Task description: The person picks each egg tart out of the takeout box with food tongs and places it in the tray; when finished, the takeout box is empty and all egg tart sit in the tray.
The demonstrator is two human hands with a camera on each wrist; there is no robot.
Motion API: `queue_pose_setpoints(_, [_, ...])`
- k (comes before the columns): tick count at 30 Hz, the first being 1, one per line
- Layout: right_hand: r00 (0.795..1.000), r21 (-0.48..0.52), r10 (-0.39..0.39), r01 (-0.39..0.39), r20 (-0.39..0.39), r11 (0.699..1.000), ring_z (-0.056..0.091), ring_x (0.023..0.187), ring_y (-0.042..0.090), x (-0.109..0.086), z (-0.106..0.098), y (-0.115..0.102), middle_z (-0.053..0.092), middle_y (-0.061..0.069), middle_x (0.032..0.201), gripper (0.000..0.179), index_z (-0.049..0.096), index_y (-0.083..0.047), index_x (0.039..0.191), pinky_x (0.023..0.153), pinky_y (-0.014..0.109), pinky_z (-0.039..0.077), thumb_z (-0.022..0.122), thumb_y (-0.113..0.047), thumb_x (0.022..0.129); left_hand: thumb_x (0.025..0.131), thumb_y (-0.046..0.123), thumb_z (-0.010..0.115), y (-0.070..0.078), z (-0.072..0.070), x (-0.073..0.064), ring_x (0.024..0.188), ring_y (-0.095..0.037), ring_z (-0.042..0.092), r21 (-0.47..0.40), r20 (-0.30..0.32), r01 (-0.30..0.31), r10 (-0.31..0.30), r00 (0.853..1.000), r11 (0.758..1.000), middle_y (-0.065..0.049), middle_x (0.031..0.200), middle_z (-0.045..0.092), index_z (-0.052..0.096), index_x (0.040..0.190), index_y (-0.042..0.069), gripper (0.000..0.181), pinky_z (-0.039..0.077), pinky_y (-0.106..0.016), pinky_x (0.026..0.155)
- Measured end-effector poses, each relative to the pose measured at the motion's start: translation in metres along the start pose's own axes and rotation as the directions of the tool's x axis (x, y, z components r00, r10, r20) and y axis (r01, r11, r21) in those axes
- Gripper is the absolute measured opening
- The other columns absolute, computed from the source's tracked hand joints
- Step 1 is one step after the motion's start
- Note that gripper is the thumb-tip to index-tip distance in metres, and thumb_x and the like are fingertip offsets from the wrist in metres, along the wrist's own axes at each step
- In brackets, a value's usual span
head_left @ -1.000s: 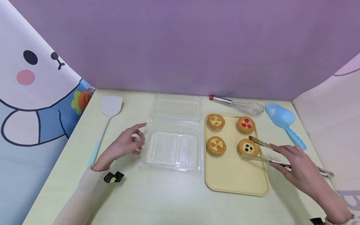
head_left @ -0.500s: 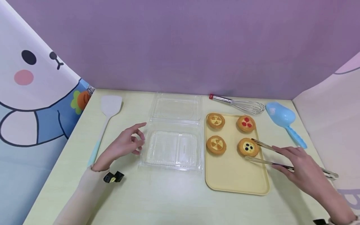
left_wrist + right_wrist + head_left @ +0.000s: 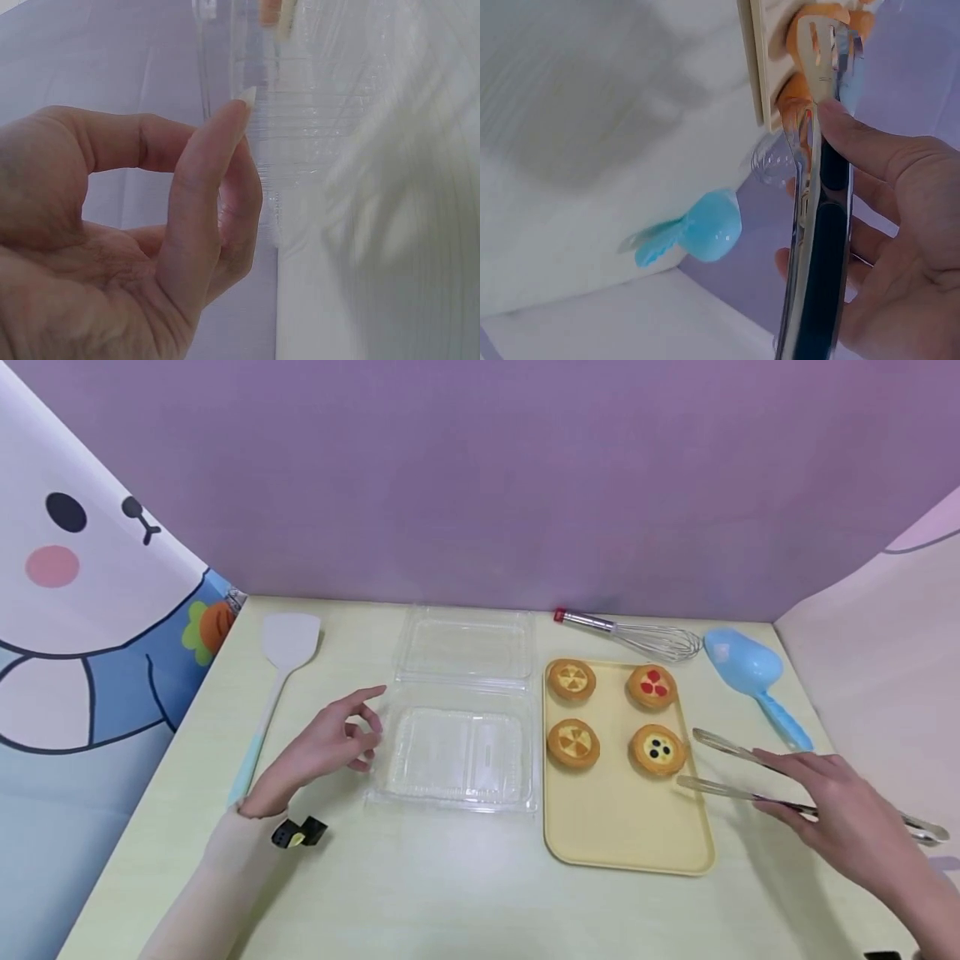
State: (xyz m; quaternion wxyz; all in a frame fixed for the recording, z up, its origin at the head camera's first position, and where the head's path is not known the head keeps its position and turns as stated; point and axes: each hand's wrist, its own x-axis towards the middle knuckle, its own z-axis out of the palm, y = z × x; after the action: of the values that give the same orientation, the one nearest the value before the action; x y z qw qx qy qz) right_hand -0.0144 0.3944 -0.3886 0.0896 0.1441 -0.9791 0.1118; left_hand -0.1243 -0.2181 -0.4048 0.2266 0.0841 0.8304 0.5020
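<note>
My right hand (image 3: pixel 847 810) grips metal tongs (image 3: pixel 723 789) with dark handle sides, their arms spread apart and nothing between the tips. The tips hover just right of a tart with dark berries (image 3: pixel 657 750) on a yellow tray (image 3: pixel 630 827). Behind it on the tray is a tart with red pieces (image 3: pixel 652 687); two tarts with orange wedges (image 3: pixel 573 744) sit along the left side. My left hand (image 3: pixel 330 743), fingers loosely bent and holding nothing, is at the left edge of a clear plastic container (image 3: pixel 457 756) whose lid (image 3: pixel 465 647) lies back.
A white spatula (image 3: pixel 288 643) with a mint handle lies at the left. Behind the tray is a whisk (image 3: pixel 637 637), and a blue scoop (image 3: pixel 746 664) lies at the back right. A purple backdrop (image 3: pixel 480 485) rises at the table's rear edge.
My right hand has drawn the tongs rightward, off the berry tart, which stays on the tray. The left hand keeps its place by the container; the head view shifts slightly.
</note>
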Motion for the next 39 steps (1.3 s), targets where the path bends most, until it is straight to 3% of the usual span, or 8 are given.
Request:
queue_pose_setpoints(6, [0.994, 0.048, 0.106, -0.108, 0.032, 0.993, 0.059, 0.099, 0.045, 0.004, 0.002, 0.012, 0.070, 0.030, 0.123, 0.064, 0.063, -0.003, 0.138, 0.057, 0.060, 0.049, 0.087, -0.027, 0.084, 0.101, 0.002, 0.057, -0.001, -0.001, -0.001, 0.076, -0.022, 0.067, -0.008, -0.001, -0.001, 0.001, 1.000, 1.000, -0.023, 0.115, 0.055, 0.024, 0.165, 0.005, 0.073, 0.065, -0.034, 0.065])
queue_pose_setpoints(11, [0.984, 0.070, 0.181, -0.180, 0.000, 0.981, 0.060, 0.096, 0.061, 0.011, 0.025, 0.024, 0.066, 0.039, 0.121, 0.065, 0.061, 0.002, 0.139, 0.062, 0.072, 0.046, 0.083, -0.032, 0.088, 0.101, 0.002, 0.057, -0.003, 0.001, 0.000, 0.077, -0.024, 0.067, -0.019, 0.000, 0.012, -0.012, 1.000, 1.000, -0.024, 0.116, 0.055, 0.024, 0.165, 0.007, 0.073, 0.065, -0.034, 0.065])
queue_pose_setpoints(14, [0.971, 0.054, 0.240, -0.239, -0.002, 0.969, 0.061, 0.095, 0.065, 0.014, 0.039, 0.030, 0.065, 0.041, 0.120, 0.066, 0.058, 0.001, 0.140, 0.057, 0.069, 0.047, 0.080, -0.036, 0.091, 0.101, 0.002, 0.058, -0.004, 0.004, 0.001, 0.078, -0.025, 0.068, -0.025, -0.002, 0.016, -0.016, 1.000, 1.000, -0.023, 0.116, 0.055, 0.024, 0.165, 0.007, 0.073, 0.065, -0.034, 0.065])
queue_pose_setpoints(17, [0.953, 0.036, 0.303, -0.303, -0.006, 0.952, 0.064, 0.078, 0.058, 0.015, 0.048, 0.032, 0.067, 0.040, 0.109, 0.068, 0.056, 0.002, 0.142, 0.044, 0.053, 0.044, 0.076, -0.041, 0.094, 0.101, 0.003, 0.058, -0.006, 0.007, 0.001, 0.079, -0.027, 0.068, -0.024, -0.004, 0.020, -0.020, 1.000, 1.000, -0.022, 0.116, 0.055, 0.025, 0.165, 0.008, 0.073, 0.065, -0.035, 0.065])
queue_pose_setpoints(20, [0.933, 0.041, 0.359, -0.359, 0.000, 0.932, 0.064, 0.067, 0.049, 0.017, 0.054, 0.034, 0.067, 0.039, 0.104, 0.072, 0.053, 0.005, 0.144, 0.040, 0.039, 0.038, 0.073, -0.044, 0.095, 0.101, 0.003, 0.058, -0.006, 0.008, 0.000, 0.080, -0.029, 0.068, -0.021, -0.007, 0.020, -0.021, 1.000, 1.000, -0.022, 0.115, 0.056, 0.025, 0.165, 0.007, 0.073, 0.065, -0.034, 0.065])
queue_pose_setpoints(29, [0.899, 0.069, 0.432, -0.436, 0.072, 0.897, 0.067, 0.075, 0.050, 0.024, 0.068, 0.034, 0.064, 0.041, 0.116, 0.076, 0.046, 0.006, 0.148, 0.043, 0.039, 0.042, 0.068, -0.046, 0.098, 0.101, 0.002, 0.057, -0.002, 0.006, -0.003, 0.079, -0.028, 0.068, -0.027, -0.005, 0.018, -0.018, 1.000, 0.999, -0.022, 0.114, 0.055, 0.025, 0.165, 0.006, 0.072, 0.065, -0.034, 0.066])
queue_pose_setpoints(36, [0.884, 0.040, 0.461, -0.465, 0.072, 0.885, 0.060, 0.067, 0.035, 0.031, 0.071, 0.030, 0.063, 0.036, 0.106, 0.081, 0.044, 0.009, 0.147, 0.043, 0.036, 0.037, 0.068, -0.049, 0.097, 0.102, 0.002, 0.057, 0.000, 0.005, -0.005, 0.079, -0.027, 0.067, -0.042, -0.005, 0.016, -0.016, 1.000, 0.999, -0.022, 0.114, 0.055, 0.024, 0.165, 0.007, 0.072, 0.065, -0.035, 0.067])
queue_pose_setpoints(39, [0.882, 0.020, 0.466, -0.468, 0.077, 0.883, 0.059, 0.068, 0.037, 0.034, 0.071, 0.029, 0.062, 0.036, 0.102, 0.084, 0.042, 0.010, 0.148, 0.043, 0.037, 0.038, 0.068, -0.051, 0.097, 0.103, 0.002, 0.055, 0.001, 0.003, -0.005, 0.078, -0.025, 0.067, -0.041, -0.008, 0.010, -0.011, 1.000, 0.999, -0.022, 0.114, 0.055, 0.023, 0.165, 0.007, 0.070, 0.065, -0.034, 0.067])
